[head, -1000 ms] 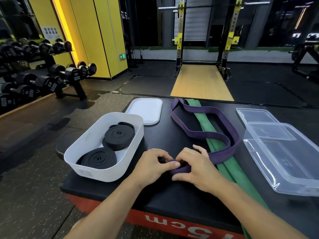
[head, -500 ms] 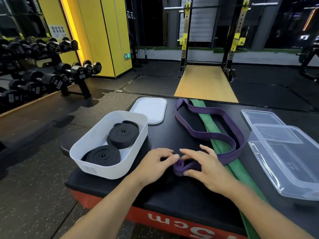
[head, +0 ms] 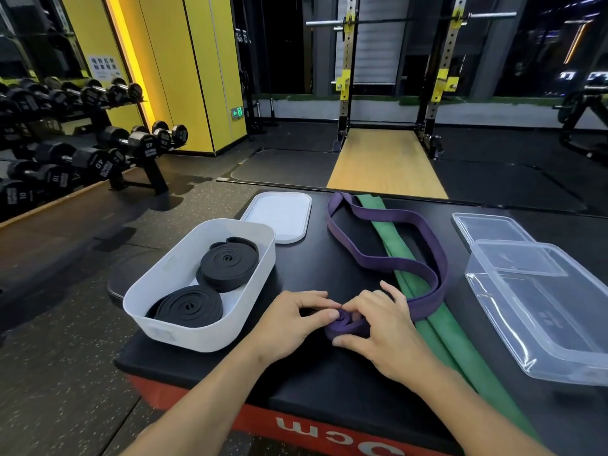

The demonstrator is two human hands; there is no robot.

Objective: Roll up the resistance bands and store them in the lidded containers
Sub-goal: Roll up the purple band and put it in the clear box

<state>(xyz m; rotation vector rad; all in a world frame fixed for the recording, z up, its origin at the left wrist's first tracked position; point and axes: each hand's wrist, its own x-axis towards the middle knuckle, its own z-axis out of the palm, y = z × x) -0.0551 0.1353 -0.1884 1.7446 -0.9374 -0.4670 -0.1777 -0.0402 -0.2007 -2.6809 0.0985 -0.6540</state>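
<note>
the near end of the purple band [head: 424, 306] is recorded as a small, loose coil on the black platform [head: 312, 373], pinched between the curled fingers of the left hand [head: 289, 324] and the right hand [head: 388, 330]. the coil is judged liable to spring open if either pinch is eased. the green band [head: 441, 340] lying under the loop could be dragged along.

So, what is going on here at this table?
A person is rolling up the purple band on the black table. The left hand and right hand pinch the small coil at its near end; the rest lies loose across the green band. Two rolled black bands sit in the white tub. The clear tub stands open.
</note>
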